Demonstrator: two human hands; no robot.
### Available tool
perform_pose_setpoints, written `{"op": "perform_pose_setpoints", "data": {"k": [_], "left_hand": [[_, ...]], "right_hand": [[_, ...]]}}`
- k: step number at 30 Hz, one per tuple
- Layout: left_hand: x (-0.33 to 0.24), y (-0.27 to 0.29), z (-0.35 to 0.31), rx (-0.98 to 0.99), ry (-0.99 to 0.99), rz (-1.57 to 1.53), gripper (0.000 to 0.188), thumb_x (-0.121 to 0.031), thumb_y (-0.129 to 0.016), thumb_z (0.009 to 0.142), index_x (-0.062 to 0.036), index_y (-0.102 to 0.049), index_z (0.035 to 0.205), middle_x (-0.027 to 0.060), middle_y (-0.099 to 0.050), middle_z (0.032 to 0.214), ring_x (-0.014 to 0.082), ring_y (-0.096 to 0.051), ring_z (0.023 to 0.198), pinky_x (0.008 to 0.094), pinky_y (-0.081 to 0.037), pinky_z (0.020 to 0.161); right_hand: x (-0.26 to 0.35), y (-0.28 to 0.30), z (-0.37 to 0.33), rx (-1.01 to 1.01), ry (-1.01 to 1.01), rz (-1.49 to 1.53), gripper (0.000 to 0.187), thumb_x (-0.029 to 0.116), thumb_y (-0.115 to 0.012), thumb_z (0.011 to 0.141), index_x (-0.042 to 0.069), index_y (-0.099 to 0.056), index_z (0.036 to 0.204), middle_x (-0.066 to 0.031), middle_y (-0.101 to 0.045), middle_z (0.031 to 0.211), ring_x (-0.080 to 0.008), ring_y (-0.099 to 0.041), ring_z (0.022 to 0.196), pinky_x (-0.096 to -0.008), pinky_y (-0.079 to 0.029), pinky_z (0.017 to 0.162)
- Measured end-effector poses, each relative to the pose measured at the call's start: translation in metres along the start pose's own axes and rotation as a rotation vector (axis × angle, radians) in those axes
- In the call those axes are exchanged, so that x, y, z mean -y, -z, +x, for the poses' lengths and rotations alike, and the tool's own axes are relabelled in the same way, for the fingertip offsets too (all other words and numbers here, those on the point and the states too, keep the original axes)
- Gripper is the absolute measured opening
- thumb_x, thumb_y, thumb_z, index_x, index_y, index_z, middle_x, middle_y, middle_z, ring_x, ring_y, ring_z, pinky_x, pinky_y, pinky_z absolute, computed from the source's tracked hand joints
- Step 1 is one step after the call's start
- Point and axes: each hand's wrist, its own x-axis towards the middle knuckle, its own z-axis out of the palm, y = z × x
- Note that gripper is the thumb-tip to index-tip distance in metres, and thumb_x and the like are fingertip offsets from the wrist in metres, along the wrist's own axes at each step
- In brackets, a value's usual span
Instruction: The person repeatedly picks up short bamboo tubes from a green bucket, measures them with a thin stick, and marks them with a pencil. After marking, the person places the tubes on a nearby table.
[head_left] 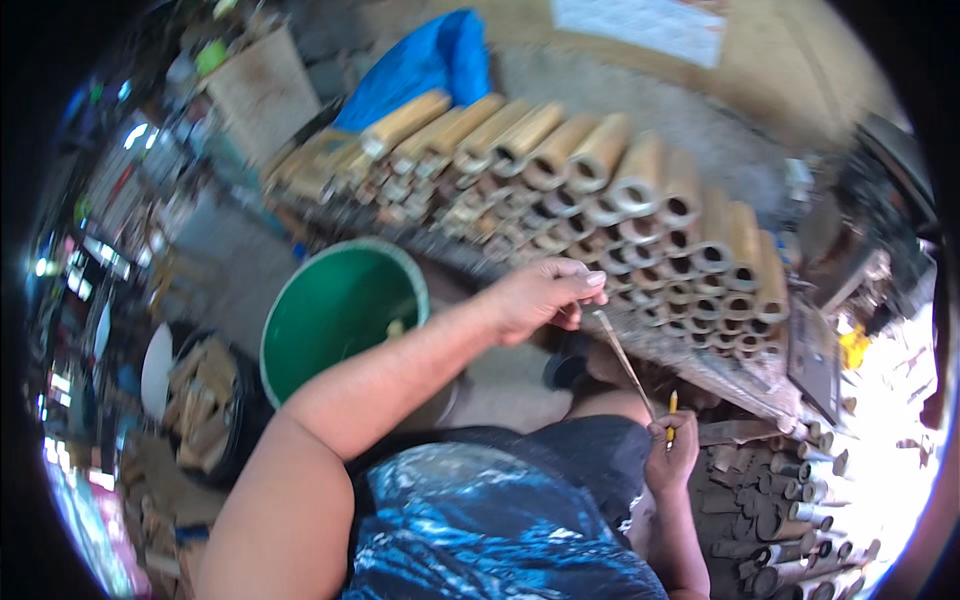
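Observation:
My left hand (548, 298) reaches across my front, its thumb and fingers pinched together. Whatever lies in the pinch, if anything, is too small or hidden to make out. Low at my right side, my right hand (672, 442) is closed around a yellow pencil (673, 404) and a thin brownish stick (625, 362). The stick slants up and left, and its pale tip ends just below my left fingertips, seemingly apart from them. Beyond both hands lies a large stack of cut bamboo tubes (640, 185), their hollow ends facing me.
A green bucket (342, 310) stands left of my forearm. Left of it, a dark container holds wood pieces (207, 395). More bamboo pieces (790, 490) cover the ground at lower right. A blue tarp (420, 65) lies behind the stack; a wooden plank edge (740, 385) runs beneath it.

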Motion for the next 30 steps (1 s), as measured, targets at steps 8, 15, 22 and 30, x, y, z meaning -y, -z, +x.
{"op": "perform_pose_setpoints", "data": {"k": [8, 15, 22, 30], "left_hand": [[0.119, 0.282, -0.166, -0.449, 0.578, 0.657, 0.024, -0.030, -0.068, 0.092, -0.0079, -0.067, 0.101, 0.0025, -0.062, 0.086, 0.0141, -0.058, 0.080, 0.0329, -0.052, 0.068], [0.293, 0.415, -0.213, -0.609, 0.921, 0.883, 0.034, -0.032, -0.071, 0.085, -0.0091, -0.069, 0.110, 0.0140, -0.069, 0.102, 0.0285, -0.067, 0.093, 0.0426, -0.055, 0.080], [0.385, 0.413, -0.159, -0.597, 0.775, 0.884, 0.050, -0.032, -0.071, 0.083, -0.0142, -0.060, 0.129, 0.0185, -0.057, 0.134, 0.0350, -0.055, 0.123, 0.0464, -0.049, 0.100], [0.460, 0.395, -0.068, -1.222, 0.356, -1.283, 0.060, -0.030, -0.071, 0.085, -0.0294, -0.045, 0.140, 0.0128, -0.037, 0.147, 0.0315, -0.038, 0.132, 0.0544, -0.043, 0.099]], "right_hand": [[-0.031, -0.038, 0.022, 0.395, 0.097, -0.133, 0.008, 0.000, -0.064, 0.085, 0.001, -0.056, 0.087, -0.0176, -0.055, 0.085, -0.0376, -0.054, 0.079, -0.0451, -0.045, 0.071], [-0.031, -0.073, 0.023, 0.498, 0.006, -0.212, 0.008, 0.000, -0.061, 0.088, 0.001, -0.054, 0.085, -0.0165, -0.053, 0.083, -0.0357, -0.053, 0.078, -0.0434, -0.044, 0.072], [-0.028, -0.093, 0.038, 0.546, -0.037, -0.373, 0.009, 0.000, -0.060, 0.087, 0.001, -0.052, 0.085, -0.0173, -0.052, 0.083, -0.0381, -0.052, 0.078, -0.0470, -0.042, 0.072], [-0.025, -0.111, 0.055, 0.600, -0.010, -0.490, 0.014, 0.008, -0.061, 0.091, 0.000, -0.053, 0.082, -0.0182, -0.052, 0.082, -0.0393, -0.051, 0.079, -0.0478, -0.041, 0.072]]}}
